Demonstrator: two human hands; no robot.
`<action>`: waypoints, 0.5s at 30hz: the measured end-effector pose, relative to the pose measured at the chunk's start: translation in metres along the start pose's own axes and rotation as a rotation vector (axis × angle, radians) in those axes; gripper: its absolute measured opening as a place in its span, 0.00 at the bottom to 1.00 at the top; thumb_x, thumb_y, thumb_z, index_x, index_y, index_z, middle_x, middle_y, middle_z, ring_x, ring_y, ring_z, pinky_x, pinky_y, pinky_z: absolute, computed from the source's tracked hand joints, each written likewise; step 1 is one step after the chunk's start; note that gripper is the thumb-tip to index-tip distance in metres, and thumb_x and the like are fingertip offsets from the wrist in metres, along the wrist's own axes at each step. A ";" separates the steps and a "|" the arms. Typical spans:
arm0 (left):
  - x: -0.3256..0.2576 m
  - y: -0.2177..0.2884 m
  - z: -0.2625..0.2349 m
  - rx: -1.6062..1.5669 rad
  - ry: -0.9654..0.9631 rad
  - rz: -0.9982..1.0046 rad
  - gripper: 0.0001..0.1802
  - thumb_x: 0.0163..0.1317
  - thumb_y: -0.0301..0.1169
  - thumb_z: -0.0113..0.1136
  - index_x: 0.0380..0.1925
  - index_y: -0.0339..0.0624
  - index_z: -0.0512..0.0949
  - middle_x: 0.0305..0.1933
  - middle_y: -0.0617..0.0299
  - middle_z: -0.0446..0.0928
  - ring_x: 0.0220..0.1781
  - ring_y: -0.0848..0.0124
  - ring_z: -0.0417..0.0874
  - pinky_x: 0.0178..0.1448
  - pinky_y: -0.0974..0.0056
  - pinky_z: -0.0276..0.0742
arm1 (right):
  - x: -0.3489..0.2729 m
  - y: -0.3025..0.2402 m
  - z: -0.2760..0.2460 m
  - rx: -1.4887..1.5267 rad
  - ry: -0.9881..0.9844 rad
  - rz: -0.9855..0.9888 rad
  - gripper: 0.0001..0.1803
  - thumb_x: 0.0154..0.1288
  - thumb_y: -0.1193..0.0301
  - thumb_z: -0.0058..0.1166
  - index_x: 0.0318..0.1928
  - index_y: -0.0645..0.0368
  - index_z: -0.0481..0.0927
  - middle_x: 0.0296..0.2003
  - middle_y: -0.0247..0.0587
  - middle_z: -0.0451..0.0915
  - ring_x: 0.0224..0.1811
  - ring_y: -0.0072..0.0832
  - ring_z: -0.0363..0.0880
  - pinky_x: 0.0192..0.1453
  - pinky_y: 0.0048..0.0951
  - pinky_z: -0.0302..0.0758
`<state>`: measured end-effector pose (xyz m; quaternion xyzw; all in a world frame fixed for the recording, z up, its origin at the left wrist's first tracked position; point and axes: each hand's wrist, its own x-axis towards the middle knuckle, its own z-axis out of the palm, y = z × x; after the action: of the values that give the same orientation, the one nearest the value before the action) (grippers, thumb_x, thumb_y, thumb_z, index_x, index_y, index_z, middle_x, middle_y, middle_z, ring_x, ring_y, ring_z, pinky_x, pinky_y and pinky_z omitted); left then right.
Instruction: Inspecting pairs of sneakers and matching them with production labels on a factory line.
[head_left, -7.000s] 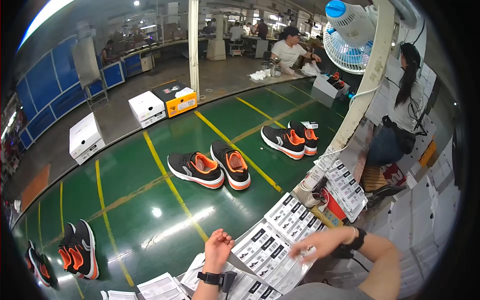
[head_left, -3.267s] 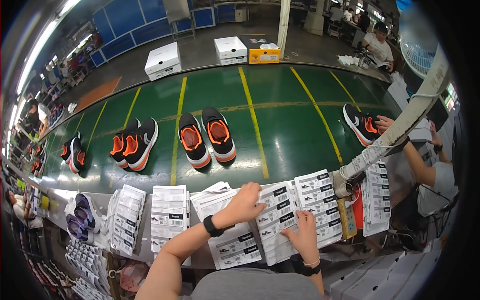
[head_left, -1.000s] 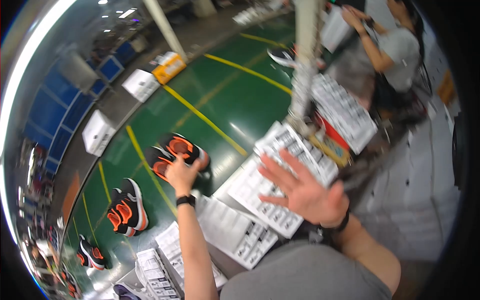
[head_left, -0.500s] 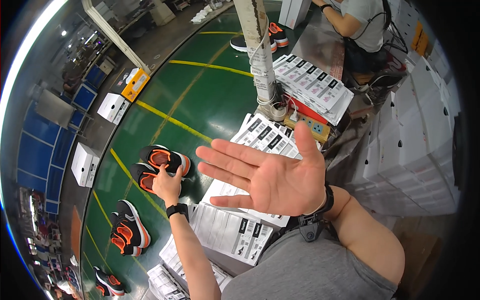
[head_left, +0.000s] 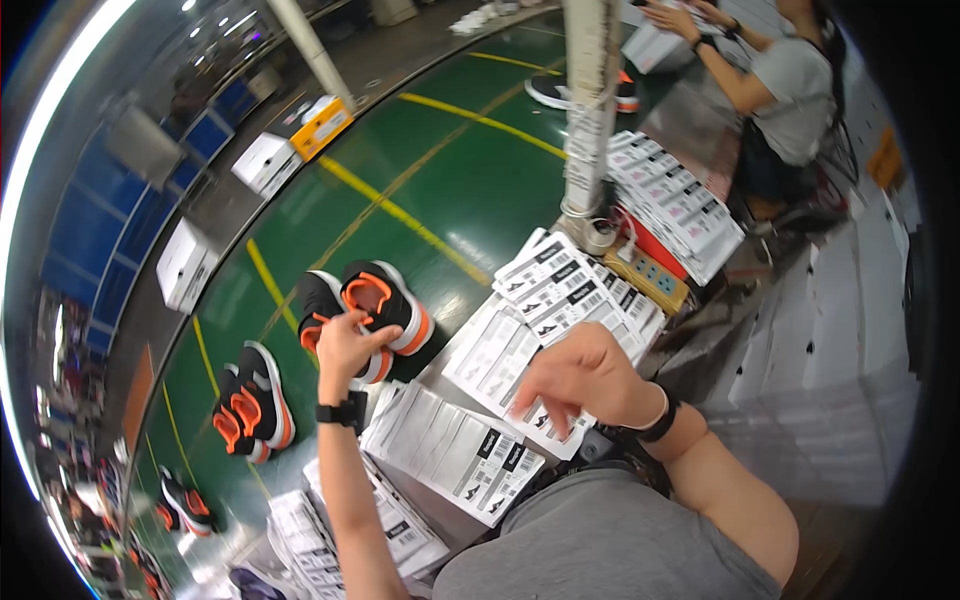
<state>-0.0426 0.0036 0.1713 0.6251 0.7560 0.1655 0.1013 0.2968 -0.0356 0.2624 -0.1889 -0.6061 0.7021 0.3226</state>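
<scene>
A pair of black sneakers with orange linings and orange-and-white soles (head_left: 408, 318) is on the green conveyor belt in front of me. My left hand (head_left: 350, 345) grips the pair by the openings, thumb and fingers closed at the near sneaker's collar. Its fingertips are partly lost against the dark uppers. My right hand (head_left: 592, 378) hovers over white printed cartons (head_left: 490, 350), palm down. Its fingers are loosely bent and apart, slightly blurred, with nothing visible in them.
More sneaker pairs (head_left: 262, 405) stand farther left on the belt (head_left: 450, 180). White shoeboxes (head_left: 188, 265) line its far side. A post (head_left: 590, 120) with a power strip (head_left: 645, 280) rises ahead. Stacked cartons (head_left: 800, 370) stand right; a co-worker (head_left: 790, 95) sits beyond.
My right hand has turned from a spread, raised palm to palm down with bent fingers. The sneakers in my left hand have come slightly nearer, and the view has swung.
</scene>
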 end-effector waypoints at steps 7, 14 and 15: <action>-0.103 0.075 -0.064 -0.590 -0.268 0.007 0.22 0.50 0.44 0.69 0.26 0.32 0.78 0.15 0.64 0.76 0.15 0.76 0.75 0.19 0.67 0.68 | -0.006 0.071 0.017 -0.377 0.088 -0.111 0.41 0.62 0.57 0.56 0.66 0.68 0.54 0.52 0.56 0.74 0.56 0.41 0.74 0.57 0.34 0.69; -0.208 0.100 -0.004 -0.443 -0.297 0.422 0.23 0.54 0.40 0.63 0.46 0.38 0.73 0.19 0.60 0.74 0.20 0.61 0.78 0.23 0.62 0.72 | -0.030 0.068 0.001 -1.150 -0.044 0.126 0.33 0.58 0.59 0.59 0.58 0.67 0.67 0.53 0.65 0.71 0.58 0.55 0.69 0.61 0.41 0.66; -0.212 0.099 0.002 -0.501 -0.234 0.495 0.24 0.53 0.39 0.64 0.47 0.38 0.73 0.19 0.61 0.74 0.20 0.61 0.77 0.24 0.63 0.72 | -0.031 0.069 -0.004 -1.001 -0.011 0.204 0.33 0.57 0.59 0.60 0.57 0.67 0.68 0.53 0.63 0.72 0.57 0.53 0.70 0.60 0.40 0.67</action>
<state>0.0903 -0.1879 0.1958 0.7594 0.5013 0.2926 0.2939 0.3065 -0.0582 0.1904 -0.3748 -0.8482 0.3548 0.1191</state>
